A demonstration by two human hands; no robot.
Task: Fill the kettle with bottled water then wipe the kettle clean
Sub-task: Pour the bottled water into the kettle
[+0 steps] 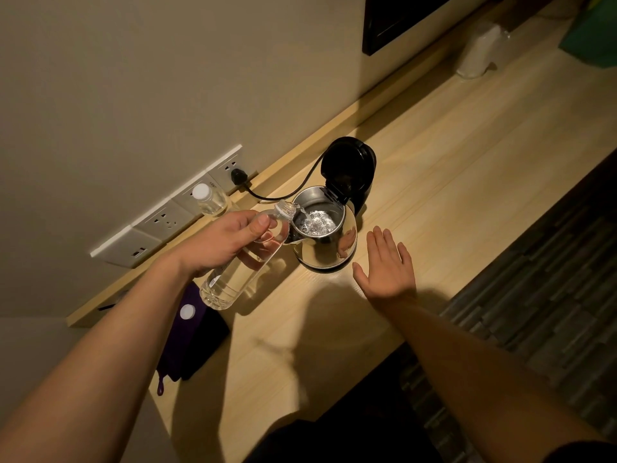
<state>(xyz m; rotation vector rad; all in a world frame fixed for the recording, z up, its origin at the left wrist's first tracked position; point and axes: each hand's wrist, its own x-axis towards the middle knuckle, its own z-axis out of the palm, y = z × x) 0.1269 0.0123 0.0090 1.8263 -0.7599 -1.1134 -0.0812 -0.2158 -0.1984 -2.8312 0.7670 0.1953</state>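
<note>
A steel kettle (329,247) stands on the wooden desk (450,168), its black lid (347,167) tipped open. My left hand (220,240) grips a clear water bottle (248,262), tilted with its neck over the kettle's rim. Water streams from the bottle into the kettle and bubbles inside. My right hand (387,265) rests flat on the desk just right of the kettle, fingers spread, holding nothing. A white bottle cap (187,311) lies on a dark purple cloth (193,342) near the desk's left end.
A black cord runs from the kettle to a plug (238,177) in the wall socket strip (160,215). A second capped bottle (210,198) stands by the sockets. Wrapped cups (477,51) sit at the far right, near a green bag (594,38).
</note>
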